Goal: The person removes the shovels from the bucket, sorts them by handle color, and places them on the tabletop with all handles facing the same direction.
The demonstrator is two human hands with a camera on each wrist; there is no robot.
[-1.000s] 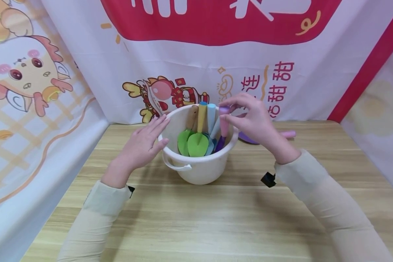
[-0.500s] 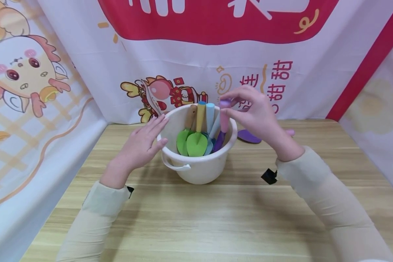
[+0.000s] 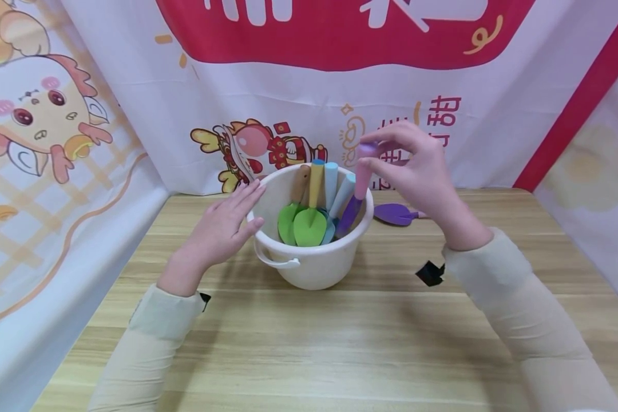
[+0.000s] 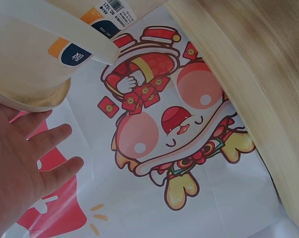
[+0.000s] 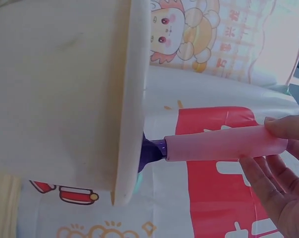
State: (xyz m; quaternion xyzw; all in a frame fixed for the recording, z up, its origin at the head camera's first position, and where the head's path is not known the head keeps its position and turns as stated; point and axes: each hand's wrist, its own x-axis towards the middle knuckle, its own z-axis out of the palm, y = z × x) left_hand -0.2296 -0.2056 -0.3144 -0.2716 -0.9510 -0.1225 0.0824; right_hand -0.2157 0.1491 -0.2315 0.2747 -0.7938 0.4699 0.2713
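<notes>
A white bucket (image 3: 316,269) stands on the wooden table, holding several small garden trowels. My right hand (image 3: 417,163) pinches the top of a pink-handled purple trowel (image 3: 361,180); its blade is still inside the rim. The right wrist view shows thumb and fingers on the end of the pink handle (image 5: 214,144). My left hand (image 3: 218,229) rests with straight fingers against the bucket's left rim. In the bucket are a green trowel (image 3: 310,226) with a yellow handle, another green one with a brown handle (image 3: 299,184), and trowels with light blue handles (image 3: 331,180).
A second purple trowel (image 3: 393,214) lies on the table right of the bucket, its handle partly behind my right hand. The bucket's handle (image 3: 278,263) hangs at its front left. Printed cloth (image 3: 298,97) rises behind the table (image 3: 309,343) and along both sides.
My right hand has moved up and to the right, lifting the pink-handled trowel and tilting it towards the bucket's right rim. My left hand has stayed at the rim.
</notes>
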